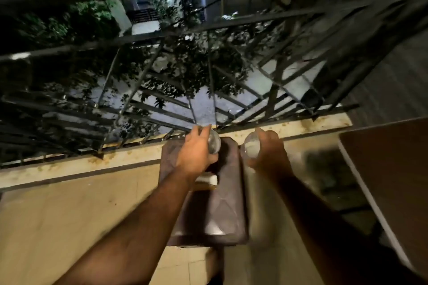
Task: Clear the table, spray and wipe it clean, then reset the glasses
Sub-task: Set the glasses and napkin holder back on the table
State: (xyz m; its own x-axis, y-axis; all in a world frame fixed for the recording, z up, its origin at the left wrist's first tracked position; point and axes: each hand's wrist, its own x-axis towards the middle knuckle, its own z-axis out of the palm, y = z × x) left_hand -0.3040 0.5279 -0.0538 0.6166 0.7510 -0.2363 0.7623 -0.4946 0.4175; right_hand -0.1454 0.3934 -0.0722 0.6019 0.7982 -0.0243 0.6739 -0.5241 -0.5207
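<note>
Head view: left hand point(196, 152) and right hand point(268, 150) each around a tilted glass.

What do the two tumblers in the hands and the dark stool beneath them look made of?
Clear tumbler in left hand and clear tumbler in right hand: apparently glass, see-through and glinting, though blurred. Dark brown stool: probably moulded plastic, given its glossy top, embossed lines and rounded corners.
</note>
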